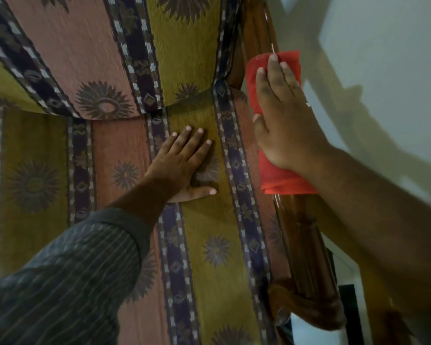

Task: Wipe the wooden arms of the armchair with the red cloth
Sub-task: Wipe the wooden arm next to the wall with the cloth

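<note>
The armchair's right wooden arm (306, 245) is glossy brown and runs from the top middle down to the lower right. A red cloth (281, 179) is draped over it about midway. My right hand (286, 115) lies flat on the cloth, fingers together and pointing up the arm, pressing the cloth onto the wood. My left hand (187, 165) rests palm down with fingers spread on the striped seat cushion (209, 245), holding nothing. The other wooden arm is out of view.
The patterned back cushion (85, 58) fills the upper left. Pale floor (383, 70) lies to the right of the arm, with blurred shadows on it. A dark object (351, 312) stands by the arm's carved front end at the lower right.
</note>
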{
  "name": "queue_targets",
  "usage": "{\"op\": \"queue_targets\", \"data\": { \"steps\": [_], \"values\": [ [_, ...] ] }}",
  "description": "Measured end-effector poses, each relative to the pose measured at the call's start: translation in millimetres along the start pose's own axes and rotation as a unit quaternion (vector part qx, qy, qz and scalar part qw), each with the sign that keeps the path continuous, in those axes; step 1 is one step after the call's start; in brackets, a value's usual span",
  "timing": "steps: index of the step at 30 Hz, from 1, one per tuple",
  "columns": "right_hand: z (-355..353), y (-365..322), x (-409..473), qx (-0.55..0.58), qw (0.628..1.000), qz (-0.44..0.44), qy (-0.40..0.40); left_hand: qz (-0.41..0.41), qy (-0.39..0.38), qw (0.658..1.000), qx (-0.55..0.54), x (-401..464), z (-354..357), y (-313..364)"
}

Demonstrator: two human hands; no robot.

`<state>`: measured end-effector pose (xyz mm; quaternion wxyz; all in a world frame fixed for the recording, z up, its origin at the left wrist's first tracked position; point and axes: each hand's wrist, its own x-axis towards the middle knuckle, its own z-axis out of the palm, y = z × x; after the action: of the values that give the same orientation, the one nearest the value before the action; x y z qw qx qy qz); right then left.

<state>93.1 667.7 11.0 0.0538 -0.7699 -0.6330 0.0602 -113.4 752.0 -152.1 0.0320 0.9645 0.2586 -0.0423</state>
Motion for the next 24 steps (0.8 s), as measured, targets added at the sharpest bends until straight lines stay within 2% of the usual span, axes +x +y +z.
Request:
{"op": "queue_targets", "data": {
  "steps": [4,7,11,16,21,24],
  "values": [
    [7.8,-4.9,-73.4,0.059,0.998,0.031,0.011,0.037,-0.017,0.999,0.014,-10.7,-3.0,-3.1],
    [12.5,-14.2,-135.9,0.054,0.998,0.035,0.002,0.060,-0.017,0.998,0.003,-23.1,-1.7,-3.0],
    [6.0,-15.9,-117.0,0.017,0.999,0.044,-0.019,0.070,-0.013,0.997,0.008,-33.3,1.9,-3.0],
    [8.6,-16.8,-86.2,-0.010,0.998,0.063,0.001,0.071,-0.006,0.997,0.012,-33.0,4.0,-3.7],
    [15.6,-22.8,-139.3,0.003,0.999,0.041,0.029,0.071,-0.023,0.997,0.010,-39.9,-1.2,-2.5],
    [20.7,-26.8,-188.9,0.007,0.999,0.039,0.009,0.071,-0.028,0.997,-0.004,-41.7,-3.8,-1.7]
  ]
}}
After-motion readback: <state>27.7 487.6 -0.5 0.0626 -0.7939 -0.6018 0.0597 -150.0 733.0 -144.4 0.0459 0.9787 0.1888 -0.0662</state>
